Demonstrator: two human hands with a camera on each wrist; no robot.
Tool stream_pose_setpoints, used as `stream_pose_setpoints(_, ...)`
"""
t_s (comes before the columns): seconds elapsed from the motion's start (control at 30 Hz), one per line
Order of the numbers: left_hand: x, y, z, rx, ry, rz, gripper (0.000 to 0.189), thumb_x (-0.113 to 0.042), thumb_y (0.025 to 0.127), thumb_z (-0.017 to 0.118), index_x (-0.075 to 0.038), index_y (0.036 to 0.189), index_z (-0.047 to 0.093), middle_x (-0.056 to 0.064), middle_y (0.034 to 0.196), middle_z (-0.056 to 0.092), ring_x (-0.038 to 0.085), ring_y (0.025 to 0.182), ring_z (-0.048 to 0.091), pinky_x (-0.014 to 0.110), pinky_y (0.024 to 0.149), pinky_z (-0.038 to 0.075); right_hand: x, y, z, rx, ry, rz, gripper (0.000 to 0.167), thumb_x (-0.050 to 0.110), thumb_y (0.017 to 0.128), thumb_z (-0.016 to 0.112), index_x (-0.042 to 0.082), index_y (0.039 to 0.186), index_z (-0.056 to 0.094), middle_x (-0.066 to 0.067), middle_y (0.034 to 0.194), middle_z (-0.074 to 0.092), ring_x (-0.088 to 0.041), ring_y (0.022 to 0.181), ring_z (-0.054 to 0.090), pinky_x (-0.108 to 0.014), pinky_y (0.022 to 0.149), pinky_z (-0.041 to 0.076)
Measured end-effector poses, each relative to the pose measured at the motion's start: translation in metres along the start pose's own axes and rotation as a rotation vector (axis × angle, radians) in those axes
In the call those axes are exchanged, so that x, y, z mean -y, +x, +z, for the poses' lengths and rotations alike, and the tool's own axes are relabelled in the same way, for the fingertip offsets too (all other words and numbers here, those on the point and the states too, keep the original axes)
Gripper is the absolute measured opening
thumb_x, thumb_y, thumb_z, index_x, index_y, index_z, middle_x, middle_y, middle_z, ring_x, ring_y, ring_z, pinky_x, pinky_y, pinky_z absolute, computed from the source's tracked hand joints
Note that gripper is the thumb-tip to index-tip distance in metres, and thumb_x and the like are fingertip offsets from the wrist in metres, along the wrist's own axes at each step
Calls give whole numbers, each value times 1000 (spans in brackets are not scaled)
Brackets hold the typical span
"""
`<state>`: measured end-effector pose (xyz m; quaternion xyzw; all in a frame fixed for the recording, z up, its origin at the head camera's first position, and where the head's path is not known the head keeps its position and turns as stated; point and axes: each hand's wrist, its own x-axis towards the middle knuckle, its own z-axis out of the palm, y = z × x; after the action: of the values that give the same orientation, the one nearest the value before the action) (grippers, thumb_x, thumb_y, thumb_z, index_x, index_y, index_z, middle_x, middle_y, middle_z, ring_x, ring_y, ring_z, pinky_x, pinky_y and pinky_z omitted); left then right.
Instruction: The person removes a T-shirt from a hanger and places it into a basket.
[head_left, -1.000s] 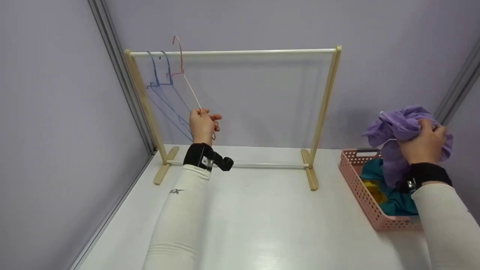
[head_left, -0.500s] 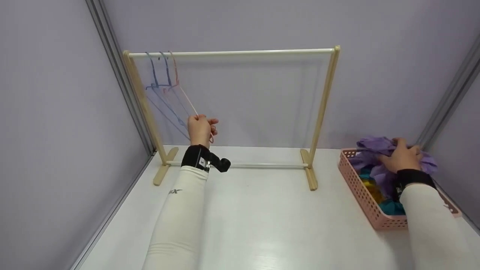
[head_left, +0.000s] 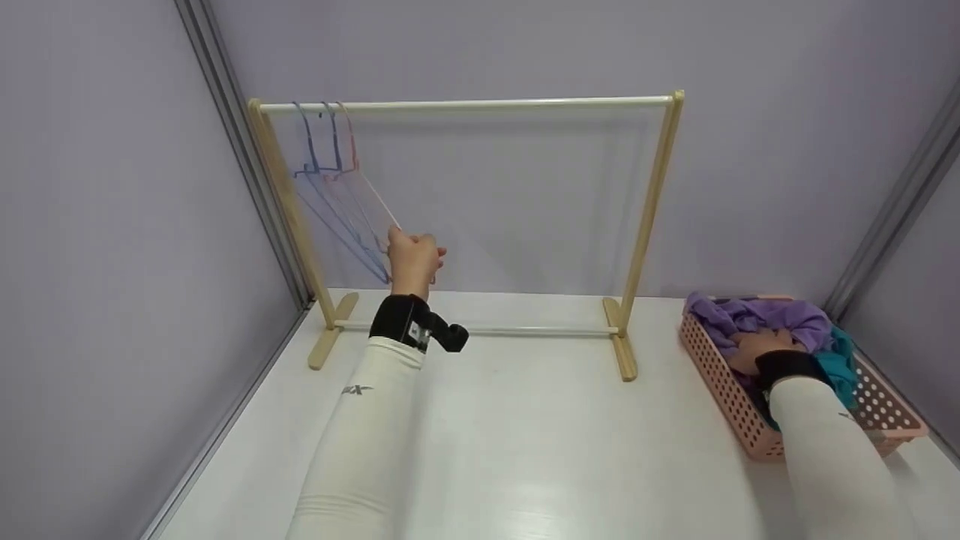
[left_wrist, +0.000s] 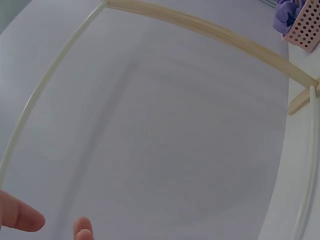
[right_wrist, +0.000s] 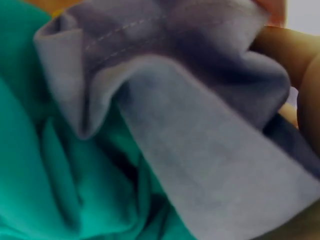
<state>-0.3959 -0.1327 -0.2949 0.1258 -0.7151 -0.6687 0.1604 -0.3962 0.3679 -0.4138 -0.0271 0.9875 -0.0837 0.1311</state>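
My left hand (head_left: 412,259) pinches the lower slanting arm of a pink clothes hanger (head_left: 352,146), whose hook is over the top rail (head_left: 480,104) of a small garment rack. Beside it on the left hang two blue hangers (head_left: 310,150). Only fingertips (left_wrist: 24,216) of that hand show in the left wrist view. On the right, my right hand (head_left: 763,349) is down in a pink basket (head_left: 724,394), gripping a crumpled purple garment (head_left: 799,319); its fingertips are mostly buried. Close up in the right wrist view, folds of the garment (right_wrist: 215,165) lie over teal cloth (right_wrist: 35,165).
Wooden side posts (head_left: 654,202) and splayed feet (head_left: 619,352) carry the rack on a white table (head_left: 510,435). A lower white bar (head_left: 532,331) joins the feet. Grey-lilac panels (head_left: 97,225) enclose the back and sides.
My right hand has lowered the purple garment into the basket and moved slightly left. The left hand has lowered the pink hanger's hook onto the rail, next to the blue ones.
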Motion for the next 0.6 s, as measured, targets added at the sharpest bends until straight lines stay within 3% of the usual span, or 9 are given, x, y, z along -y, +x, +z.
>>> stream_pose_setpoints(0.1, -1, -2, 1, 40, 5, 0, 76, -10, 103, 41, -5, 164, -4, 20, 144, 55, 10, 65, 53, 19, 47, 36, 1, -1, 3, -13, 12, 9, 73, 40, 100, 51, -8, 152, 33, -52, 149, 21, -76, 135, 11, -86, 107, 19)
stream_pose_setpoints(0.2, -3, -5, 2, 65, 18, -3, 82, -9, 103, 41, -10, 163, -15, 22, 155, 43, 13, 72, 56, 20, 51, 39, 1, 1, 8, -29, 31, 17, 77, 46, 101, 50, -8, 152, 31, -51, 151, 17, -75, 136, 7, -85, 109, 17)
stream_pose_setpoints(0.3, -5, -7, 2, 83, 78, 2, 83, -10, 102, 42, -10, 163, -16, 28, 160, 31, 23, 100, 64, 25, 71, 50, 0, 2, 10, -40, 43, 27, 80, 49, 101, 51, -8, 152, 31, -51, 151, 14, -74, 137, 6, -85, 109, 16)
stream_pose_setpoints(0.37, -6, -9, 2, 96, 130, 1, 84, -12, 102, 42, -10, 163, -17, 32, 165, 18, 33, 132, 55, 31, 96, 50, 0, 3, 11, -49, 44, 25, 79, 49, 101, 52, -8, 152, 31, -51, 151, 15, -74, 137, 7, -85, 109, 17)
stream_pose_setpoints(0.43, -5, -12, 3, 110, 178, 4, 85, -14, 102, 42, -10, 162, -18, 32, 168, 4, 39, 151, 34, 39, 117, 39, 0, 4, 11, -60, 43, 20, 78, 48, 101, 52, -8, 152, 32, -51, 151, 16, -74, 137, 8, -85, 108, 18)
stream_pose_setpoints(0.5, -4, -14, 4, 125, 209, 16, 86, -16, 101, 42, -10, 162, -19, 32, 168, -5, 42, 158, 16, 45, 125, 28, -1, 4, 12, -70, 46, 20, 77, 46, 100, 53, -8, 152, 33, -51, 150, 17, -74, 137, 8, -85, 108, 18)
stream_pose_setpoints(0.6, 1, -20, 7, 132, 244, 46, 89, -16, 100, 45, -9, 162, -18, 32, 168, -6, 44, 158, 13, 48, 125, 28, -2, 3, 12, -80, 58, 20, 76, 46, 100, 53, -7, 152, 33, -50, 151, 17, -74, 137, 8, -84, 108, 19)
